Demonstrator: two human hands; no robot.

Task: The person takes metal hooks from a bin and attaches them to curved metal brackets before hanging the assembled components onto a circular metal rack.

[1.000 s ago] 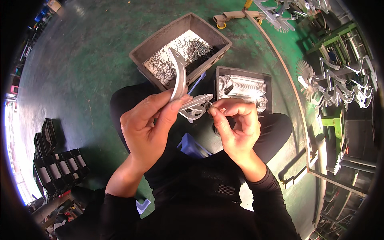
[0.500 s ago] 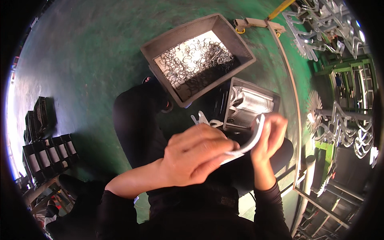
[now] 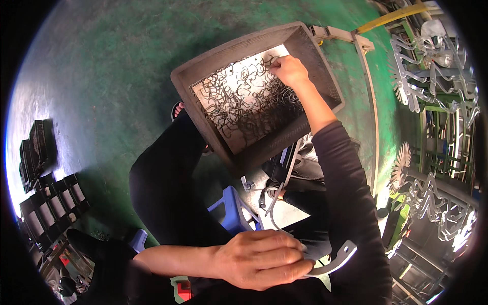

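Observation:
My left hand (image 3: 264, 260) is closed around a curved silvery metal bracket (image 3: 339, 261); one flat end with a hole sticks out to the right of the fingers, and the palm side is hidden. My right hand (image 3: 291, 72) reaches into a large dark plastic bin (image 3: 231, 51), near its far right corner. Its fingertips are pinched together low over a scatter of small bent wire hooks (image 3: 231, 99). Whether a hook is between those fingertips is hidden. The hooks lie loose on a pale sheet in the bin, heaped more thickly toward the right.
A smaller crate of metal brackets (image 3: 309, 168) is partly covered by my right sleeve. Between my legs stands a blue stool (image 3: 235, 209). Black trays (image 3: 53, 202) are at the left. Silvery zigzag metal pieces (image 3: 432, 203) hang on racks along the right, behind a metal frame bar (image 3: 373, 117).
My right hand has left the bracket and moved forward into the bin. My left hand has dropped closer to my body, still with the bracket. The view has shifted.

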